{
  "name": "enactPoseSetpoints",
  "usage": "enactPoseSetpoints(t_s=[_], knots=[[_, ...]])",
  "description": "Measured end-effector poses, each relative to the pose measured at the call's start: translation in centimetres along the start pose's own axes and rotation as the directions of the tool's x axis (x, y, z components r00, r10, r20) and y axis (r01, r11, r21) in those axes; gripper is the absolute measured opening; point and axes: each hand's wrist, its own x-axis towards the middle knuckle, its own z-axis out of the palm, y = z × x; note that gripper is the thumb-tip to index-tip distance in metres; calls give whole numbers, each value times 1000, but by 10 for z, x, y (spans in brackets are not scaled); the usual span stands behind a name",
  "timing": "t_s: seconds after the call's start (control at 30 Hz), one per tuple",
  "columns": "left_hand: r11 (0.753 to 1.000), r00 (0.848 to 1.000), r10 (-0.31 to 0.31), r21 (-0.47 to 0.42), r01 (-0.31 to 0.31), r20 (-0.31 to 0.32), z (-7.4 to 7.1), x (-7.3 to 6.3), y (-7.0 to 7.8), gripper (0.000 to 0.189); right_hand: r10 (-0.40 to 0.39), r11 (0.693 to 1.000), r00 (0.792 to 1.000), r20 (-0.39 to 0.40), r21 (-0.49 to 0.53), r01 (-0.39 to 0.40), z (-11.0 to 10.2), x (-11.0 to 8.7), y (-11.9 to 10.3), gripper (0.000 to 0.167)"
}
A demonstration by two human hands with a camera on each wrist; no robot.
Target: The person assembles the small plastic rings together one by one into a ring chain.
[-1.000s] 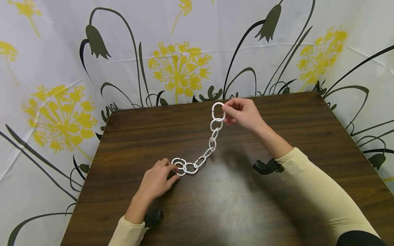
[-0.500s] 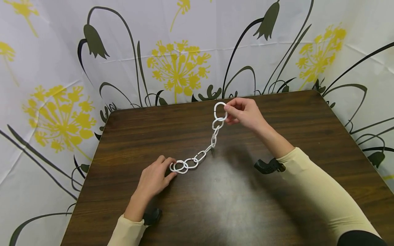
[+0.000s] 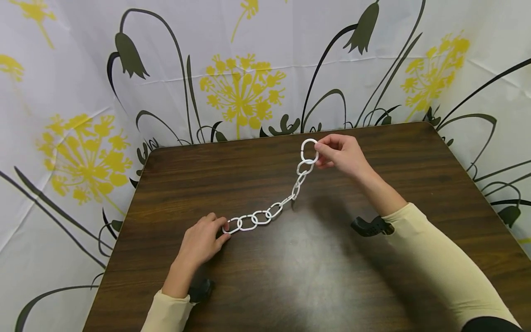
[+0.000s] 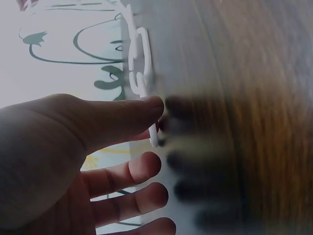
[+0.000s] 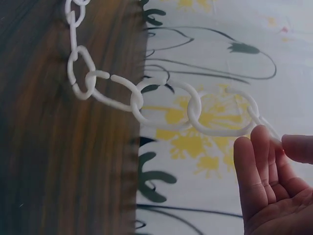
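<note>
A chain of several white plastic links [image 3: 270,215] runs between the two hands. My right hand [image 3: 341,154] pinches the end link between thumb and fingers, raised above the far part of the table. From there the chain hangs in a curve, then lies toward the left along the tabletop. My left hand [image 3: 202,239] pinches the other end link, low against the table. In the left wrist view the thumb [image 4: 132,115] covers part of that link, and the other fingers spread out beside it. The right wrist view shows small gaps in some links [image 5: 194,110].
A dark wood-grain table [image 3: 199,175] lies under both hands. Behind it hangs a white cloth [image 3: 265,27] printed with yellow and grey-green flowers. A black wrist device [image 3: 371,226] sits at the right cuff, another [image 3: 201,290] at the left.
The left hand has moved left, spreading the bunched links at its end into a line. The right hand has shifted slightly right with its end link.
</note>
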Motion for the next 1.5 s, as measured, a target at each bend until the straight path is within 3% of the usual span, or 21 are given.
enactPoseSetpoints(t_s=[0.27, 0.4, 0.57, 0.67, 0.83, 1.0, 1.3, 1.5], knots=[[1000, 1000, 2, -23, -2, -9, -2, 0, -7, 15, 157, 988, 986, -48, -1, -157, -36, -18, 32, 29], [999, 1000, -15, -32, 15, -1, -1, 1, -10, 14, 259, 966, 965, -40, -3, -260, -56, -30, 55, 33], [999, 1000, -27, -45, 27, 3, -2, 4, -13, 12, 366, 931, 930, 23, 4, -366, -74, -42, 85, 32], [998, 1000, -25, -51, 25, -4, -2, 5, -15, 12, 410, 912, 911, 52, -15, -410, -79, -46, 98, 34], [998, 999, -25, -52, 24, -21, 0, 8, -18, 12, 444, 892, 896, 24, -103, -440, -81, -50, 114, 33], [998, 999, -33, -57, 32, -31, 4, 8, -18, 15, 489, 858, 872, -10, -175, -483, -82, -53, 122, 30], [995, 997, -57, -79, 54, -45, 7, 9, -21, 19, 563, 804, 826, 11, -240, -544, -85, -57, 119, 24], [995, 997, -53, -84, 49, -56, 6, 6, -23, 26, 581, 788, 814, 20, -267, -556, -88, -57, 115, 25]])
